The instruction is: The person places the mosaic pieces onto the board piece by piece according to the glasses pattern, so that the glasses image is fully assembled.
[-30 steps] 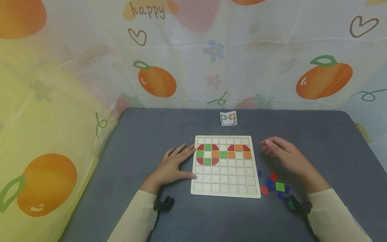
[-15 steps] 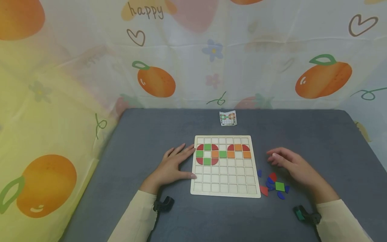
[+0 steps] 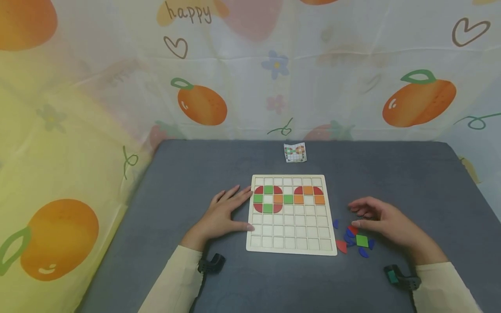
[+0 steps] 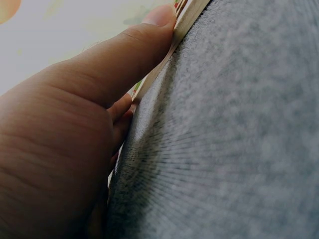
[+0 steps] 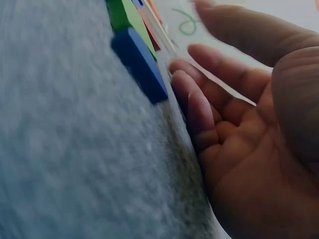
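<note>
the right hand (image 3: 385, 219) had dropped from beside the board (image 3: 291, 243) to the loose pieces (image 3: 358, 240), fingers loosely curled, gripping nothing; the left hand (image 3: 223, 215) stayed flat, steadying the board's edge.

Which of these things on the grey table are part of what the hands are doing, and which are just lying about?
In use:
- wooden grid board, steadied by the left hand
- loose coloured pieces beside the board, right hand reaching over them
- small pattern card, showing a design like the one on the board

Just there:
- grey table
- fruit-print cloth behind
</note>
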